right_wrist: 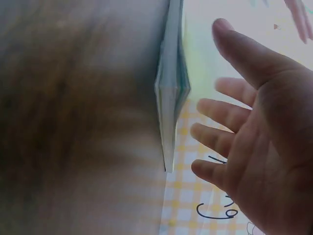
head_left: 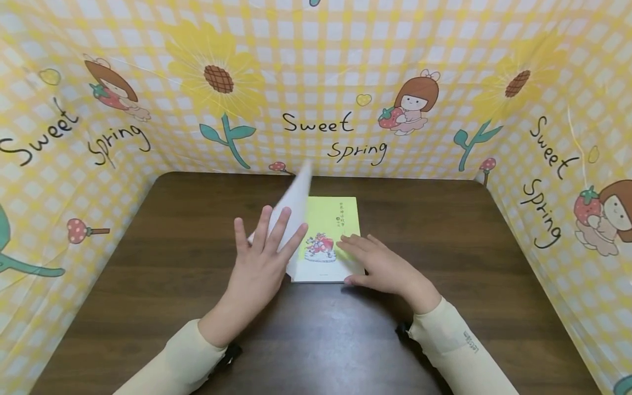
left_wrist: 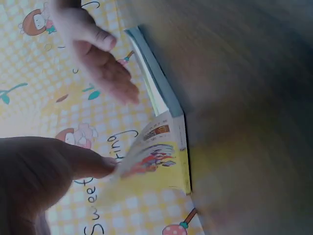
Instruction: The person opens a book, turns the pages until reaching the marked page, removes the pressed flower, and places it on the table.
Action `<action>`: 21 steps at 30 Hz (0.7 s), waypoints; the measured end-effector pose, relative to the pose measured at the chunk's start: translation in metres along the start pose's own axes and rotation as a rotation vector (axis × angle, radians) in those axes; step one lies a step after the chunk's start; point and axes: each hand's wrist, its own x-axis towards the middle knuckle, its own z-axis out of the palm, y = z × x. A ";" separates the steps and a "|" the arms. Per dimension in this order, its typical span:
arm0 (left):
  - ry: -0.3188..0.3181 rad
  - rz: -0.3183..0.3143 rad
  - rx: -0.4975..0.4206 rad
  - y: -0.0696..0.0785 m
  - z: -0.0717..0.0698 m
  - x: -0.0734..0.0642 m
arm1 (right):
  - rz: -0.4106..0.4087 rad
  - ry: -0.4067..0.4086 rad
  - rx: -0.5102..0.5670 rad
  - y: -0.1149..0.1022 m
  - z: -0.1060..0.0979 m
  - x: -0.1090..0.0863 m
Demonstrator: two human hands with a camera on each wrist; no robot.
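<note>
A book (head_left: 332,263) lies on the table with its front cover (head_left: 290,214) lifted steeply on the left side. Beneath the cover shows a yellow-green and white page with vertical writing and a small red drawing. My left hand (head_left: 261,263), fingers spread and straight, is at the lifted cover. In the left wrist view, the thumb tip of that hand overlaps the edge of the curved, printed cover (left_wrist: 151,161). At the book's right edge is my right hand (head_left: 382,266), its fingers extended over the page. The right wrist view shows its fingers apart, beside the book's page block (right_wrist: 168,105).
The dark wooden table (head_left: 419,214) surrounds the book. A yellow checked cloth (head_left: 316,66) with flowers and cartoon figures stands as a wall at the back and both sides. Pale sleeves (head_left: 190,356) cover both forearms.
</note>
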 end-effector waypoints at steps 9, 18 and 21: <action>-0.385 0.024 -0.185 -0.018 0.010 -0.012 | 0.005 -0.080 -0.005 0.001 0.004 -0.004; -0.645 -0.126 -0.403 -0.020 0.022 -0.015 | 0.030 -0.083 -0.014 0.002 0.005 -0.005; -0.683 -0.160 -0.429 -0.019 0.025 -0.013 | 0.041 -0.076 -0.019 0.003 0.005 -0.005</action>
